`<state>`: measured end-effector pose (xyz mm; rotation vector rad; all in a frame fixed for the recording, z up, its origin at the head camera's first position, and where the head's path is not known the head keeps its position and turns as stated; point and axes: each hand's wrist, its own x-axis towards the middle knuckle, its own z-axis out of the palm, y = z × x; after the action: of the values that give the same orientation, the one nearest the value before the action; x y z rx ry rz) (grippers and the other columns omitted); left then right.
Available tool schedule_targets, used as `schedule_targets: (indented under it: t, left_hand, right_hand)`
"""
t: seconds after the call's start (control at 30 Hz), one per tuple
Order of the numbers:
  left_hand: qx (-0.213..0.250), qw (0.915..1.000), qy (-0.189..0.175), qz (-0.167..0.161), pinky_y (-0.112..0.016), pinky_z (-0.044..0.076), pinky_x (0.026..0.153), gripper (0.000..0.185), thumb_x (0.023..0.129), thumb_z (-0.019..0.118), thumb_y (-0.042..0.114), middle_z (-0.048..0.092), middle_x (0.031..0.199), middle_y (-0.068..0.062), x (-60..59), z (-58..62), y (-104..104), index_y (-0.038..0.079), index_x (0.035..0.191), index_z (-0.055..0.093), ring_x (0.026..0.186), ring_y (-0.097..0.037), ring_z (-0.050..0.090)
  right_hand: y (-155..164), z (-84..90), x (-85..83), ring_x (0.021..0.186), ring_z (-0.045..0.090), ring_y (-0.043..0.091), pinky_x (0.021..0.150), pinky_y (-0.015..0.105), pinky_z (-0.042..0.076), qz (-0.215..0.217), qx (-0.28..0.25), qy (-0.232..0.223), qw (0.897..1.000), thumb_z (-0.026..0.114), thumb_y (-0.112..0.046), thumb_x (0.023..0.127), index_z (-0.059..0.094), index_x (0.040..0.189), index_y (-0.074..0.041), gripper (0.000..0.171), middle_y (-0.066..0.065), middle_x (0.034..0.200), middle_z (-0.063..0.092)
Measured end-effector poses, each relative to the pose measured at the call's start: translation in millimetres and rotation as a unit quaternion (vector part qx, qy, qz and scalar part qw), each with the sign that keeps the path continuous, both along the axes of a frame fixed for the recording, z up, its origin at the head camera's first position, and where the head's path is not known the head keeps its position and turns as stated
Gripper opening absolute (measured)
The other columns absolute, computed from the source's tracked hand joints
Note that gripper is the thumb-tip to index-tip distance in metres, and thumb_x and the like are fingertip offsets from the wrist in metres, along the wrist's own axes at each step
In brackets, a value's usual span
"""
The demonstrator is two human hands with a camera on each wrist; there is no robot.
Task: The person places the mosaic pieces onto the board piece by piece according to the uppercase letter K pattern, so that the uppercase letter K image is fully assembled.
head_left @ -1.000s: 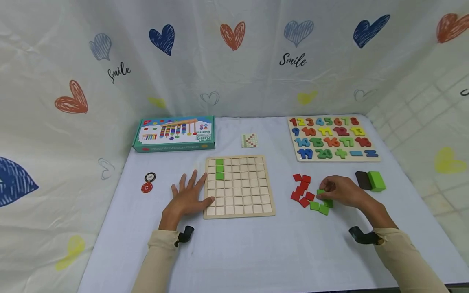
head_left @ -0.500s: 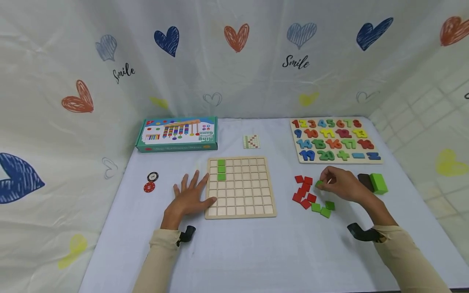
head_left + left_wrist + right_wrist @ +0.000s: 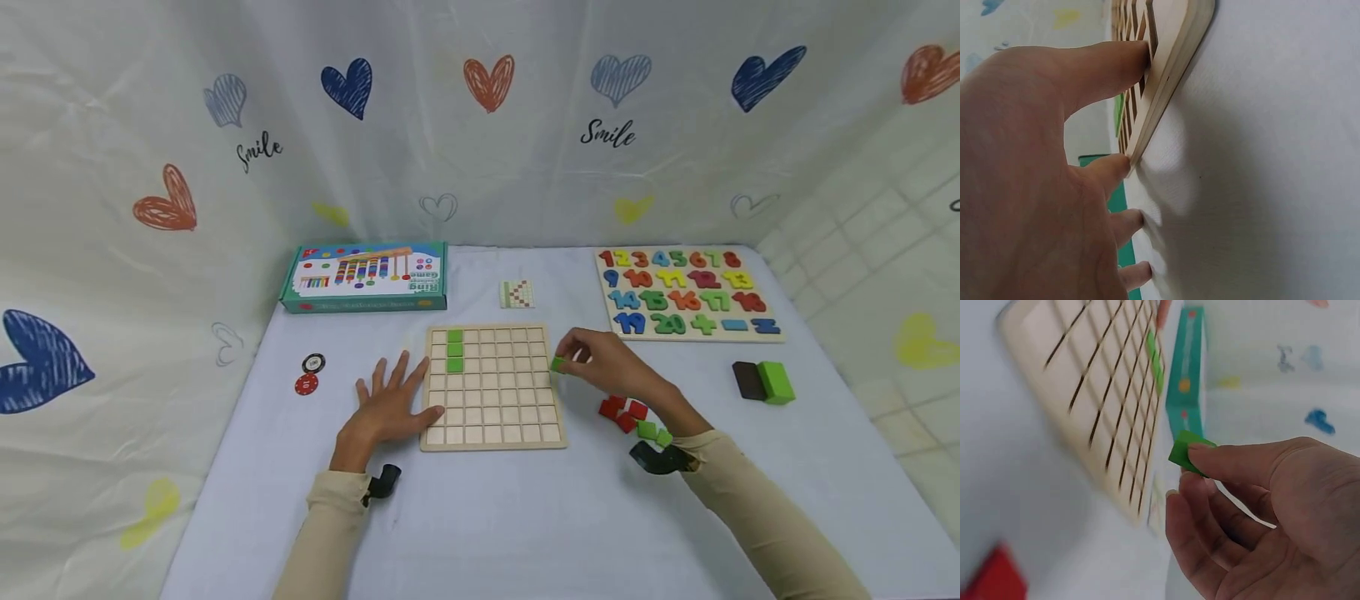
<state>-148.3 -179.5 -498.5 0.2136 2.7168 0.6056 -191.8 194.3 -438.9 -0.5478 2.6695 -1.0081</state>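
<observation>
A green square tile (image 3: 1186, 450) is pinched between the thumb and fingers of my right hand (image 3: 609, 363), just off the right edge of the wooden grid board (image 3: 496, 451). Three green tiles (image 3: 454, 350) sit in the board's second column from the left, in its top rows. My left hand (image 3: 382, 417) lies with fingers spread at the board's left edge; in the left wrist view its thumb (image 3: 1107, 67) rests on the rim. Under my right forearm are red tiles (image 3: 625, 422) and loose green tiles (image 3: 647, 430), partly hidden.
A pattern card (image 3: 517, 293) lies behind the board. A boxed ring game (image 3: 363, 279) stands back left, a number puzzle board (image 3: 686, 293) back right. Two round chips (image 3: 306, 383) lie at left; a black block (image 3: 748, 380) and a green block (image 3: 776, 382) at right.
My right hand has lifted a green tile from the loose pile and carried it left to the board's right edge. My left hand stays at the board's left edge.
</observation>
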Motion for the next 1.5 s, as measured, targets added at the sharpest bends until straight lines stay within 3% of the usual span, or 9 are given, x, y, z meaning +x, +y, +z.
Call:
schedule_targets:
  t: [0.3,0.5,0.77,1.03,1.5]
  left_hand:
    - [-0.007,1.0000,-0.006,-0.003,-0.082,-0.003,0.118,0.092,0.099,0.062,0.058,0.001,0.179,-0.014,-0.7,-3.3,-4.2,0.024,0.172,0.018,0.161,-0.050,-0.009]
    - [-0.006,0.9999,-0.002,-0.010,-0.083,-0.002,0.118,0.091,0.099,0.060,0.060,0.001,0.179,-0.014,-1.8,-3.1,-2.3,0.025,0.172,0.018,0.161,-0.051,-0.008]
    - [-0.011,0.9999,-0.007,-0.006,-0.082,-0.001,0.118,0.092,0.099,0.060,0.060,0.001,0.179,-0.014,-1.4,-2.0,0.3,0.025,0.172,0.018,0.161,-0.051,-0.007]
    - [-0.012,0.9999,-0.004,-0.003,-0.083,0.000,0.118,0.091,0.099,0.061,0.059,0.002,0.179,-0.014,-0.1,-1.7,-0.2,0.025,0.172,0.018,0.161,-0.051,-0.006]
    - [-0.015,0.9999,-0.001,-0.003,-0.083,-0.001,0.118,0.091,0.099,0.061,0.060,0.001,0.180,-0.013,-1.6,-3.2,0.1,0.026,0.172,0.018,0.161,-0.051,-0.007]
  right_hand:
    - [-103.9,-24.7,-15.7,0.087,0.066,0.013,0.078,0.030,0.055,0.082,-0.050,0.019,0.995,0.077,-0.008,0.097,0.070,0.111,-0.006,0.015,0.003,0.102,0.073]
    - [-140.2,-39.7,-25.4,0.088,0.069,0.014,0.079,0.030,0.057,0.109,-0.055,0.024,0.992,0.076,-0.008,0.098,0.071,0.111,-0.005,0.014,0.005,0.101,0.075]
    - [-147.8,-54.0,-23.8,0.091,0.068,0.011,0.081,0.029,0.057,0.100,-0.016,-0.001,0.995,0.076,-0.013,0.099,0.073,0.110,-0.009,0.012,-0.001,0.102,0.074]
    - [-147.4,-57.7,-19.8,0.096,0.066,0.013,0.085,0.030,0.056,0.112,0.005,0.045,0.993,0.078,-0.017,0.098,0.077,0.112,-0.010,0.016,0.001,0.108,0.070]
    - [-150.2,-61.6,-20.0,0.092,0.064,0.013,0.080,0.032,0.055,0.118,0.022,0.066,0.991,0.080,-0.024,0.096,0.079,0.114,-0.015,0.021,0.001,0.105,0.069]
